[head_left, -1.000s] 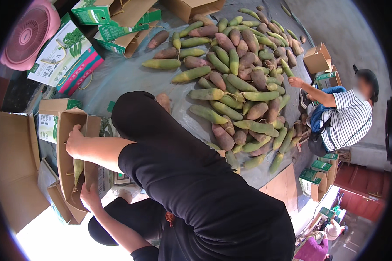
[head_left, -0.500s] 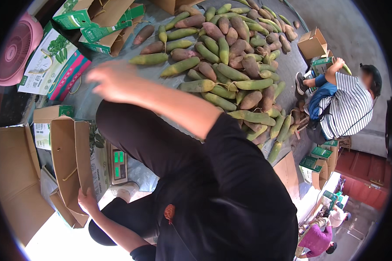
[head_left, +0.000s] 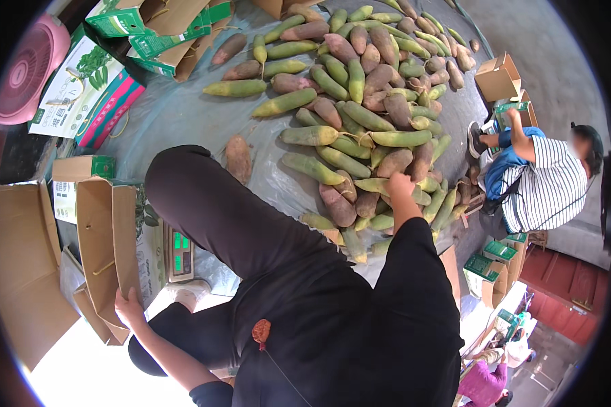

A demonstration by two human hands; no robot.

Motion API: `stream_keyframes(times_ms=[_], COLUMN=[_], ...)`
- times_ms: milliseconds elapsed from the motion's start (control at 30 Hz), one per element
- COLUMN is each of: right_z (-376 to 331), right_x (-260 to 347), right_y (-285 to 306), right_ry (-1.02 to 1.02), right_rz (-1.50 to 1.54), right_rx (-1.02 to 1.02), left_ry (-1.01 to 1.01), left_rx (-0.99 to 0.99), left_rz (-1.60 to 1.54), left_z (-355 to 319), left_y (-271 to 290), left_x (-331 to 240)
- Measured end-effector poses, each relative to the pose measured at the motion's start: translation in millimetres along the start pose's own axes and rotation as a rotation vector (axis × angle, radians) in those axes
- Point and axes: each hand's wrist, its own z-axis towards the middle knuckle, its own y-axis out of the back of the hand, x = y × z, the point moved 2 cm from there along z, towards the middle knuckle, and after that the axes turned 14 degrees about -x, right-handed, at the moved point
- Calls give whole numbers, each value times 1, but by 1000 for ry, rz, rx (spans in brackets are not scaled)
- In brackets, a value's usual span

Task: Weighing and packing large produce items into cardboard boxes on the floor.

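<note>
My left hand [head_left: 129, 308] grips the lower edge of an open cardboard carton [head_left: 96, 237], which stands tilted beside my knee; its inside shows bare brown board and a short cord. On the right, my right arm stretches out over the heap, and my right hand [head_left: 400, 184] is closed at the end of a green radish [head_left: 372, 185]. Its fingertips are partly hidden. Around that hand lie more green radishes [head_left: 400, 138] and reddish-brown radishes [head_left: 394, 163]. One reddish radish [head_left: 238, 159] lies apart, close to my raised knee.
A digital scale [head_left: 180, 254] with lit green displays stands beside the carton. Printed green-and-white boxes [head_left: 157, 44] and a pink fan [head_left: 30, 71] sit at the far left. A co-worker in a striped shirt [head_left: 546, 180] sits at the right near more cartons [head_left: 499, 78].
My right hand has swung from the left, above my knee, across to the right side of the radish heap and closed there. My left hand stays on the carton.
</note>
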Motion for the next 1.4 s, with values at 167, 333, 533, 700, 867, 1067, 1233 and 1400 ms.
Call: stream_keyframes(times_ms=[167,333,533,700,867,1067,1233,1400], right_z=[-24,-3,-10,40,50,-69,-192,-310], right_x=[10,-2,11,-9,59,206,309,382], right_y=[-4,-41,-18,-17,44,248,353,381], right_ry=[198,183,232,344,517,917,1325,1840], right_rz=[-209,-188,-230,190,933,1021,1188,1150], right_rx=[-48,-163,13,-6,85,-119,-24,-107], left_ry=[-5,-18,107,199,165,149,113,74], left_rx=[-21,-1,3,60,21,14,25,1], left_rz=[35,69,121,147,101,54,94,79], left_z=[0,0,-5,-4,-15,-17,-21,-23], left_y=[4,2,10,10,19,19,17,11], left_x=[9,-1,-17,-25,-26,-27,-16,-12])
